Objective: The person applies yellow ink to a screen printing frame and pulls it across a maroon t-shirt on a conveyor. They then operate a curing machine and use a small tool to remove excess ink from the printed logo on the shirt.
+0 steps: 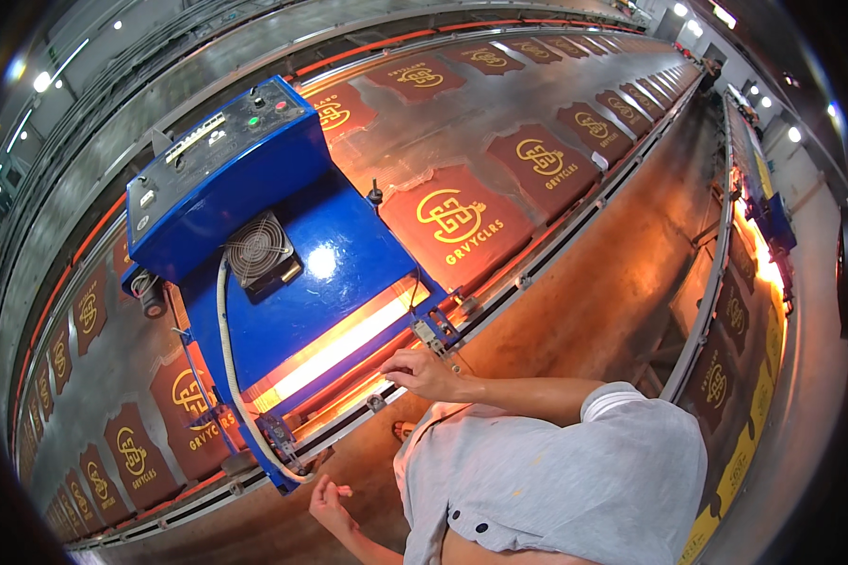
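Observation:
A blue wheeled heater unit (330, 282), with control panel, fan grille and pale hose (234, 358), straddles a long printing table. Its front edge glows orange. My right hand (424, 375) is beside that glowing edge and the metal rail, its fingers loosely bent and apart; I cannot tell whether they touch either. My left hand (332, 504) is lower down, just off the rail below the hose's end, fingers partly curled and apart, with nothing visible in them. Maroon fabric pieces with yellow prints (452, 231) lie along the table on both sides of the unit.
The table's front rail (537, 273) curves away to the upper right. At the right, a second long table (716, 395) carries similar pieces and another glowing blue unit (777, 240). An aisle floor (622, 282) runs between them. A distant person (711, 71) stands far along it.

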Motion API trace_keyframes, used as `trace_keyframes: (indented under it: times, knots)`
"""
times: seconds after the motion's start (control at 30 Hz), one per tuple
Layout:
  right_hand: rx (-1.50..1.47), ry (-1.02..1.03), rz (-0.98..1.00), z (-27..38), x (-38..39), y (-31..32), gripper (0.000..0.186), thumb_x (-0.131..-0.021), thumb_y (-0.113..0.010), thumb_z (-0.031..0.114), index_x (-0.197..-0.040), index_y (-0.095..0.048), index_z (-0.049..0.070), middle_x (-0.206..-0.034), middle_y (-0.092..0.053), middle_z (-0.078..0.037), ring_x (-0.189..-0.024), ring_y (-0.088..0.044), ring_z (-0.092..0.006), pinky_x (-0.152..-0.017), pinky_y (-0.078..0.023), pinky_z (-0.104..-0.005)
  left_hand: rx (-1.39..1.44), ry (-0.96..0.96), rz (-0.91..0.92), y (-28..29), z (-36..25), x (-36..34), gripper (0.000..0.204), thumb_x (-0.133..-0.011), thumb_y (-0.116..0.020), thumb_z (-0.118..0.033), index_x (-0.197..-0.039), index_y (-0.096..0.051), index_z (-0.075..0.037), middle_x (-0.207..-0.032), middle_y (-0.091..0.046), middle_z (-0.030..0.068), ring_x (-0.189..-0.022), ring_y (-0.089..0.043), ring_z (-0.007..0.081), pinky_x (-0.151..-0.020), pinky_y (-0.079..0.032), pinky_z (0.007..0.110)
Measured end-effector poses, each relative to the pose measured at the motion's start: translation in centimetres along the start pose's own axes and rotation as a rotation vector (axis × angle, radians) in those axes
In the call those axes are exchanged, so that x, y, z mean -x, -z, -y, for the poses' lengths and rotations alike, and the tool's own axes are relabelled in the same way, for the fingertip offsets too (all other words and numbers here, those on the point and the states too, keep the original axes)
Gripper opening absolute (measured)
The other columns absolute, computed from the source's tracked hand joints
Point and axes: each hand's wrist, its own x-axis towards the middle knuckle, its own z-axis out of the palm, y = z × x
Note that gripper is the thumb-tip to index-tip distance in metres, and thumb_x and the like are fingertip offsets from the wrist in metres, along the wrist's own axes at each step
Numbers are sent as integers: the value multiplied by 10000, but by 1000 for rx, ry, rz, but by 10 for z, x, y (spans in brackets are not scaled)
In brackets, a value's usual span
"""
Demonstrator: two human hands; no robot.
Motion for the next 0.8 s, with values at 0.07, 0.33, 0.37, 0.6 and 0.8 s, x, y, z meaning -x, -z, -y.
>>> trace_keyframes:
  times: [0.07,0.33,0.37,0.6,0.8]
  knots:
    - [52,38,-32,-8,7,11,160,-862,-646,136,-929,-684,-4,-865,-683,-104,-800,-656,-239,-719,-517,-348,25,-65,-2,-28,-21,-2,302,-903,-577,-30,-1183,-586,85,-782,-659,84,-696,-610,124,-677,-523,230]
    - [41,-31,-78,-26,30,69,93,-837,-668,95,-885,-699,21,-843,-654,-96,-781,-647,-230,-687,-508,-334,390,-110,235,-154,-76,-9,407,-934,-614,-113,-1301,-516,31,-1018,-672,114,-877,-672,180,-882,-542,356]
    - [67,-26,-99,-35,32,83,91,-833,-672,88,-889,-701,22,-843,-651,-94,-773,-646,-225,-682,-508,-327,431,-84,309,-180,-81,-10,417,-931,-614,-108,-1314,-504,17,-1019,-677,118,-927,-668,194,-889,-540,374]
    - [-387,-448,-193,-65,26,163,131,-884,-661,55,-990,-667,-22,-834,-679,-68,-720,-637,-101,-638,-526,-248,700,245,535,-332,-99,-3,375,-925,-579,-53,-1285,-513,29,-1125,-658,163,-1080,-637,288,-997,-504,452]
    - [-565,-404,-227,-70,-24,206,92,-890,-641,26,-975,-658,-4,-868,-679,-61,-780,-664,-125,-721,-561,-262,828,394,605,-438,-89,-22,393,-929,-567,-58,-1292,-472,63,-1127,-637,195,-1120,-613,331,-998,-510,443]
